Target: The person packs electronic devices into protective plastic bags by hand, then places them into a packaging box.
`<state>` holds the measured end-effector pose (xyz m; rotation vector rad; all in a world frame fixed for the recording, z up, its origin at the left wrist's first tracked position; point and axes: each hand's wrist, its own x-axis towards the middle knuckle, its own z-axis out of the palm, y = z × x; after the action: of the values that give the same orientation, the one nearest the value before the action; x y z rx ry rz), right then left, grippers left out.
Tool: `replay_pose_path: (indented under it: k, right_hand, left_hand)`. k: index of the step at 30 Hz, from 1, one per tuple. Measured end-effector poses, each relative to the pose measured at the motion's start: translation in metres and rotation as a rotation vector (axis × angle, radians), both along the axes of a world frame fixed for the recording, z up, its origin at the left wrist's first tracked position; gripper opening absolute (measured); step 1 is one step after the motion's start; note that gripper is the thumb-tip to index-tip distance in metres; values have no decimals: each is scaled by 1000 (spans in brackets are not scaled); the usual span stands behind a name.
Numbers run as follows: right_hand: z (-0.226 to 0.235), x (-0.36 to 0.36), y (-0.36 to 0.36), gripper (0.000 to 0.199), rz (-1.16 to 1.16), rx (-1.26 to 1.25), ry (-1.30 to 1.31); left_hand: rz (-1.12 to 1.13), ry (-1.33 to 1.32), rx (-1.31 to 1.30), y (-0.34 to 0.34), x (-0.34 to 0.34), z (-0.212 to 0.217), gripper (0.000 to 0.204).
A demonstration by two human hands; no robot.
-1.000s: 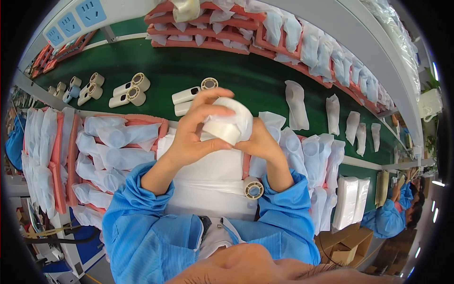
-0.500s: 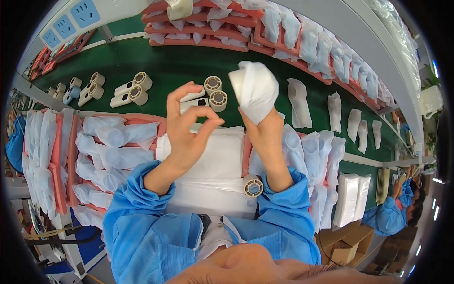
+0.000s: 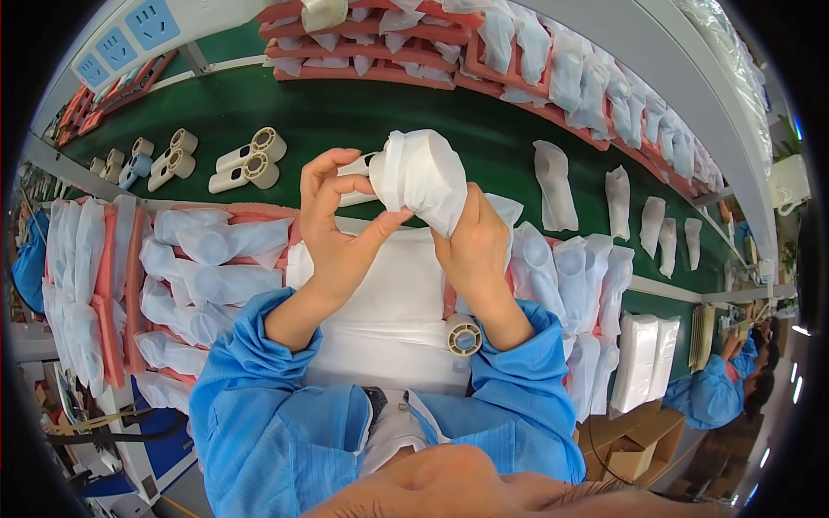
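I have the white pouch (image 3: 423, 177) up in front of me over the green belt (image 3: 363, 121), with a cream part (image 3: 358, 164) poking out of its open left end. My right hand (image 3: 471, 250) is closed around the pouch from below and behind, pinching its lower corner. My left hand (image 3: 341, 224) is half open, fingers curled at the mouth of the pouch and touching the part, not clamped on anything I can make out. The worry is that my grip is on soft film only; if the part is not seated, I think it could slide out of the open end and drop onto the belt or the white pad (image 3: 389, 319) below. Pulling the film too hard with my fingertips could also tear or crease it. A tape roll (image 3: 464, 335) sits just beside my right wrist, and a careless elbow could knock it off the worktop. The bare parts (image 3: 246, 160) on the belt lie well to my left, and the bagged ones (image 3: 207, 259) in the pink trays sit close beneath my forearm, where my sleeve could brush them out of line.
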<state>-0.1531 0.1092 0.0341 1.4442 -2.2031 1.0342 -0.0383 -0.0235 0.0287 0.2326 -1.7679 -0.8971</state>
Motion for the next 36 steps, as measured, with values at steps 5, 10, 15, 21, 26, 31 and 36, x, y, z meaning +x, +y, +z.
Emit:
replay_pose_path:
  k: [5,10,15,21,26,31,36]
  right_hand:
    - [-3,1,-2,55,-68,14,34]
    - [-3,1,-4,58,-112,30,90]
    - [2,-7,4,45,50,79,-202]
    - [-3,-62,37,32,403,184,-798]
    - [-34,-139,33,36,-401,166,-477]
    - [-80,-155,30,41,-654,454,-30]
    - [-68,-79,-34,51,-86,173,-161]
  left_hand:
    - [60,-31,44,3,-2,2,29]
    - [28,-122,153,0,-2,4,18]
    - [25,-94,159,-19,-1,2,14]
    - [65,-122,63,-35,-4,2,15]
    - [-195,-569,50,6,-23,-31,25]
    - [-496,-1010,-186,33,-23,-65,30]
    - [-514,-1105,-247,39,-23,-72,28]
